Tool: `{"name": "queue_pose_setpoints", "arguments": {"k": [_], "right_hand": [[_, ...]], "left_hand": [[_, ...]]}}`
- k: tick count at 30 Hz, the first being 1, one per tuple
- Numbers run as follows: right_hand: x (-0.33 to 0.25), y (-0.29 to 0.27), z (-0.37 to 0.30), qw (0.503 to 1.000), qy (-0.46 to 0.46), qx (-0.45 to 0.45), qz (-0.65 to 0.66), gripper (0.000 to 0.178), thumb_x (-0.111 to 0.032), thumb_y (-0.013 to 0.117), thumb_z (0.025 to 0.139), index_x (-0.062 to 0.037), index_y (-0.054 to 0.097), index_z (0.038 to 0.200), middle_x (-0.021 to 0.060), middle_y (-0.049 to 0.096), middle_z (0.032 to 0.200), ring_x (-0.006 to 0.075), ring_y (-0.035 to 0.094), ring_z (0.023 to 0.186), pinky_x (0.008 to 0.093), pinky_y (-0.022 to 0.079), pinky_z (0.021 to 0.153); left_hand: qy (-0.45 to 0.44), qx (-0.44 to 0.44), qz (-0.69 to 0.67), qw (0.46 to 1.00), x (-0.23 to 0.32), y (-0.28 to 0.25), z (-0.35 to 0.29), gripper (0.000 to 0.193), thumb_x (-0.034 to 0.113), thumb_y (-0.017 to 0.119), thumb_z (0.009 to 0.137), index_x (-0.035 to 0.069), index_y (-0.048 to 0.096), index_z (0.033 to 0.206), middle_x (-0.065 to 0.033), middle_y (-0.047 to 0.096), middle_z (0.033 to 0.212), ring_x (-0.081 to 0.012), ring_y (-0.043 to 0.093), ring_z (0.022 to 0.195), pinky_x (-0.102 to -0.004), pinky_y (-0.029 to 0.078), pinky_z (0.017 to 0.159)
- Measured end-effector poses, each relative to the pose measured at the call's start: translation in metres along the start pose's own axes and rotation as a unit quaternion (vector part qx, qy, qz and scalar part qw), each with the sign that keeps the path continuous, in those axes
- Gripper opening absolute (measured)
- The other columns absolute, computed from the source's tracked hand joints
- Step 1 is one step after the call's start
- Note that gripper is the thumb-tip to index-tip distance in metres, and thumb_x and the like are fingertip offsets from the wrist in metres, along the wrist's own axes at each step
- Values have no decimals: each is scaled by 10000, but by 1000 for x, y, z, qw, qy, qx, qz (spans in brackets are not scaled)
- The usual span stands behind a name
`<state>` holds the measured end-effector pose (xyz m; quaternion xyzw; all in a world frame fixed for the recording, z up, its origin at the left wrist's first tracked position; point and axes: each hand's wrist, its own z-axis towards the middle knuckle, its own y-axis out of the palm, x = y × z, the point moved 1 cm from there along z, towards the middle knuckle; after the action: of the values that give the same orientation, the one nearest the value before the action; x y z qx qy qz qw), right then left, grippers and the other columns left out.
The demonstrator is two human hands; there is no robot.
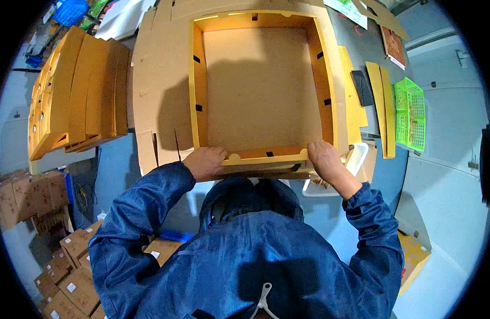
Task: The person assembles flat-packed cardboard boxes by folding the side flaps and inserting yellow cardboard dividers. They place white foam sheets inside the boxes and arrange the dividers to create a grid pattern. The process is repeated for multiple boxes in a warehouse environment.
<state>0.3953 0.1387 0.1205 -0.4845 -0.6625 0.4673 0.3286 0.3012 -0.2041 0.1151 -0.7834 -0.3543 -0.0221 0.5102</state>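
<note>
A large yellow cardboard box (196, 85), open at the top with a plain brown bottom, lies before me on flattened brown cardboard (149, 114). Short black strips or slots show along its inner walls. My left hand (205, 162) grips the near wall close to its left corner, fingers curled over the rim. At the near right corner my right hand (325, 160) is closed over the rim in the same way. My palms and thumbs are mostly hidden. The box's near side lies close to my lap.
To the left, several yellow cardboard pieces (80, 90) stand stacked. On the right lie yellow strips (386, 109), a black flat piece (361, 88) and a green basket (409, 114). A white tray (356, 159) sits below my right hand. Brown cartons (80, 287) are piled at lower left.
</note>
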Motion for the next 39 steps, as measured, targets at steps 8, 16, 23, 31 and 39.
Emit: {"name": "queue_pose_setpoints", "arguments": {"k": [8, 16, 23, 31, 39], "right_hand": [[8, -10, 7, 988, -63, -62, -126, 105, -138, 547, 780, -100, 623, 842, 84, 651, 793, 227, 630, 798, 364, 390, 823], [15, 5, 24, 990, -49, -120, -62, 129, -152, 567, 738, -113, 689, 727, 98, 679, 759, 261, 654, 734, 367, 454, 730], [-16, -1, -3, 991, -71, 1, -118, 102, -159, 582, 764, -116, 660, 813, 85, 654, 815, 229, 631, 754, 368, 451, 640], [-31, -12, -35, 977, -44, 15, 206, 323, -219, 665, 738, -44, 618, 1005, 190, 619, 937, 360, 602, 888, 416, 485, 756], [-4, -36, 104, 940, 2, 165, 300, 510, -268, 608, 862, 12, 445, 1257, 245, 448, 1302, 410, 440, 1189, 434, 388, 987]], "left_hand": [[-3, 26, 137, 990, 2, -7, 5, 137, 116, 591, 751, 31, 645, 843, -173, 638, 853, -319, 628, 814, -411, 498, 695], [-54, -123, 48, 990, -13, 4, 25, 236, 123, 586, 727, 14, 648, 926, -209, 653, 896, -383, 629, 850, -459, 501, 746], [-28, 86, 112, 990, -14, 23, -6, 176, 121, 606, 714, 57, 654, 871, -148, 657, 869, -333, 599, 962, -437, 446, 904], [18, 218, 213, 952, -25, 12, -47, 185, 171, 544, 803, 60, 579, 947, -102, 556, 1104, -300, 377, 1278, -439, 256, 1098], [119, 130, 108, 978, -36, -18, -40, 226, 227, 525, 885, 78, 595, 1040, -112, 567, 1086, -329, 407, 1235, -436, 303, 1060]]}}
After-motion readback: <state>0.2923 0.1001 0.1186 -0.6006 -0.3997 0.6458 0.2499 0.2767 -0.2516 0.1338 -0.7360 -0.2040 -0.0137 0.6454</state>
